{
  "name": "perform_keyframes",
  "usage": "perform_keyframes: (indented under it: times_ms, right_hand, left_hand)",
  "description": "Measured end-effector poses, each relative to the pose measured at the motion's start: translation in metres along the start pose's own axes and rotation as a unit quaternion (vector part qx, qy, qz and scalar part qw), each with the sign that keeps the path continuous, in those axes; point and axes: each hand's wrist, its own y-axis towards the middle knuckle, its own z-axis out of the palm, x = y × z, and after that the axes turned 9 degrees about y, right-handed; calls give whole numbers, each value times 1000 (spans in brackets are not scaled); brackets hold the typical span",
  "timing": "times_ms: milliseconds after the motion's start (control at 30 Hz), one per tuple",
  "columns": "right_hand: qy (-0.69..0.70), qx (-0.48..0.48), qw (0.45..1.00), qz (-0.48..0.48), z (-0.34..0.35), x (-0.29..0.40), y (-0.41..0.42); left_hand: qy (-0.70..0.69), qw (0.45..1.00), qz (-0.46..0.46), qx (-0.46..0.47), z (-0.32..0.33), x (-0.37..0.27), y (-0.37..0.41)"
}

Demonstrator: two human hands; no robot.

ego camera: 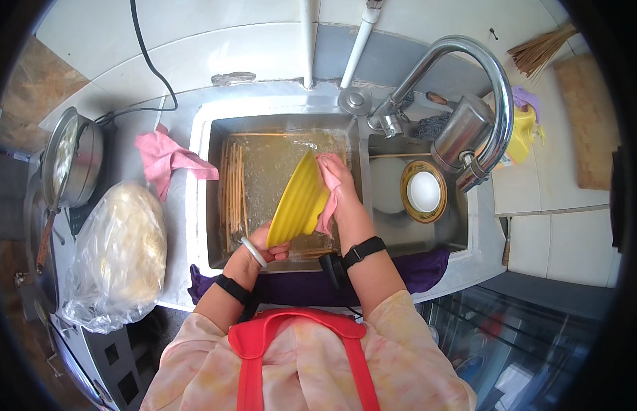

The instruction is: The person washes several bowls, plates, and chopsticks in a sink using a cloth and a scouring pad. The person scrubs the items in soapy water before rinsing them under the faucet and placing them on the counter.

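My left hand grips the lower rim of a yellow ribbed bowl, which is tipped on its side above the left sink basin. Against the bowl's underside, my right hand presses a pink cloth. Cloudy water fills the basin below. Several wooden chopsticks lie along its left side, with more at the front and back edges. In the right basin sit a white plate and a brown patterned bowl with a small white bowl inside it.
A chrome faucet arches over the right basin, beside a steel wool scrubber. Left of the sink lie another pink cloth, a clear plastic bag with pale contents, and a metal pot. A purple towel lines the front edge.
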Motion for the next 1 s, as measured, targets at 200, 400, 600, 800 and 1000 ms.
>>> perform_keyframes:
  times_ms: [200,400,600,800,1000]
  right_hand:
    - [64,-57,967,241,-11,-68,-49]
    - [-292,252,917,105,-43,-41,-78]
    - [-2,-189,982,2,-114,32,-107]
    - [66,-243,967,-30,-172,77,-116]
    - [-74,-179,981,28,-130,74,-104]
  left_hand:
    - [19,951,202,-234,15,-3,38]
    - [281,821,370,-333,5,-23,33]
    - [559,808,162,-89,9,-13,34]
    - [870,485,-87,37,2,-7,27]
    - [894,390,-127,179,-63,26,76]
